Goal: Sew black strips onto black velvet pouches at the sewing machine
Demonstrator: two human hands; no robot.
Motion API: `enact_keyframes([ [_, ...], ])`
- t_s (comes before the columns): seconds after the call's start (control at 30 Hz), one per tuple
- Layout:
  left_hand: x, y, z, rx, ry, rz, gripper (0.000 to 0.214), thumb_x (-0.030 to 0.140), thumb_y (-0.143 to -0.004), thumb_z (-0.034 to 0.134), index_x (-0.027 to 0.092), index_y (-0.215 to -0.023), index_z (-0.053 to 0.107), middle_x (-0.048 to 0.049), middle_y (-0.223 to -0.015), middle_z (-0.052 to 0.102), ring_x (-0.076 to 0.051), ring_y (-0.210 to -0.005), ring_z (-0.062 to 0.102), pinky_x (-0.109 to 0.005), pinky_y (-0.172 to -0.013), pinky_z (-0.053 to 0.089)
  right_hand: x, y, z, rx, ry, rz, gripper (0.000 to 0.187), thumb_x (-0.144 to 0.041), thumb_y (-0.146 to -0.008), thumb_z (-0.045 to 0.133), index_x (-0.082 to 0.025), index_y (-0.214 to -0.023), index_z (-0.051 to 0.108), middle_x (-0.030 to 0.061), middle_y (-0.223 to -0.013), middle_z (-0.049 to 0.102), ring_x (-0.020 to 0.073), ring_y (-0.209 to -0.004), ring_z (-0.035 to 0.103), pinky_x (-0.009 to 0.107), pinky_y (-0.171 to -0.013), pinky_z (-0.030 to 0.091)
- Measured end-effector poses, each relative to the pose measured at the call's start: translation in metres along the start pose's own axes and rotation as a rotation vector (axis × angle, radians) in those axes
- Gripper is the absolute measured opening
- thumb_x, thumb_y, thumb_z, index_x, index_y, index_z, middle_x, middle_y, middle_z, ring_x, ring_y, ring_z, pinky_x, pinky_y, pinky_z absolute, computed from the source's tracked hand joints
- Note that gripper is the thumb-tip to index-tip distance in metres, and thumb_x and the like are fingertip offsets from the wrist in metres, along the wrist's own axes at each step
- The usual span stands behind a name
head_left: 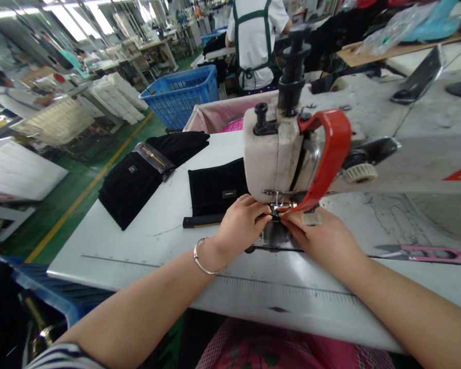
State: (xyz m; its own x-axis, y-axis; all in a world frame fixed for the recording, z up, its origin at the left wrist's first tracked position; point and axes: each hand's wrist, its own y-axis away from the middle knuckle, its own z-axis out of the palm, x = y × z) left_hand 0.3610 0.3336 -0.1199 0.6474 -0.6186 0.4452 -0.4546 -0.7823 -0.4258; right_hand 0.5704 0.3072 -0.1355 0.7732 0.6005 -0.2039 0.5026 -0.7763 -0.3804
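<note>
Both my hands are at the needle of a white sewing machine with a red guard. My left hand, a bracelet on its wrist, pinches the edge of a black fabric piece just left of the presser foot. This piece bears a small label and lies flat on the table, running behind the machine head. From the right, my right hand reaches under the red guard, its fingertips closed at the same spot by the foot. What those fingertips hold is too small to make out.
A stack of black fabric pieces with a dark strip on top lies at the table's left. Pink thread snips rest at the right. Behind the table stand a blue crate and a person in a green-strapped apron.
</note>
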Motion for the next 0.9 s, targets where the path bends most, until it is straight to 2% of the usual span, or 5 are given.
enact_keyframes([
  [0.23,-0.002,0.001,0.002,0.012,-0.017,-0.013,0.004,0.018,-0.081,0.070,0.020,-0.084,0.069,-0.0027,-0.089,0.071,-0.021,-0.089,0.065,-0.036,-0.084,0.054,-0.003,-0.002,0.002,-0.009,-0.124,0.063,0.018,-0.019,-0.093,0.047,-0.018,-0.093,0.065,0.0097,-0.093,0.064,0.0236,-0.088,0.054,0.035,-0.077,0.042],
  [0.5,-0.006,0.006,0.003,0.006,-0.030,-0.009,0.010,0.016,-0.083,0.065,0.024,-0.087,0.069,-0.0012,-0.090,0.072,-0.022,-0.089,0.066,-0.038,-0.084,0.055,-0.010,-0.008,0.000,-0.005,-0.059,0.063,0.013,-0.017,-0.091,0.051,-0.020,-0.089,0.063,0.0051,-0.093,0.066,0.0198,-0.089,0.055,0.030,-0.079,0.043],
  [0.7,-0.007,0.002,0.001,-0.055,-0.066,-0.075,0.009,0.020,-0.086,0.062,0.025,-0.088,0.069,-0.0007,-0.095,0.070,-0.022,-0.092,0.065,-0.038,-0.087,0.055,-0.011,-0.008,0.002,0.022,-0.089,0.084,0.014,-0.018,-0.092,0.050,-0.022,-0.097,0.063,0.0045,-0.098,0.067,0.0193,-0.092,0.057,0.030,-0.079,0.044],
  [0.8,-0.011,0.001,-0.004,-0.087,-0.076,-0.054,0.016,0.025,-0.087,0.063,0.026,-0.102,0.068,-0.0034,-0.108,0.066,-0.023,-0.105,0.060,-0.040,-0.096,0.050,-0.010,-0.009,0.003,0.051,-0.083,0.085,0.013,-0.018,-0.091,0.052,-0.021,-0.096,0.063,0.0051,-0.097,0.067,0.0190,-0.093,0.058,0.030,-0.080,0.046],
  [0.9,-0.006,0.015,-0.023,-0.202,-0.168,-0.045,0.048,0.044,-0.080,0.071,0.027,-0.124,0.060,-0.0077,-0.117,0.059,-0.028,-0.112,0.054,-0.048,-0.101,0.045,-0.008,-0.010,0.001,0.086,-0.074,0.062,0.013,-0.020,-0.091,0.053,-0.022,-0.097,0.064,0.0047,-0.095,0.068,0.0186,-0.091,0.059,0.030,-0.079,0.048],
])
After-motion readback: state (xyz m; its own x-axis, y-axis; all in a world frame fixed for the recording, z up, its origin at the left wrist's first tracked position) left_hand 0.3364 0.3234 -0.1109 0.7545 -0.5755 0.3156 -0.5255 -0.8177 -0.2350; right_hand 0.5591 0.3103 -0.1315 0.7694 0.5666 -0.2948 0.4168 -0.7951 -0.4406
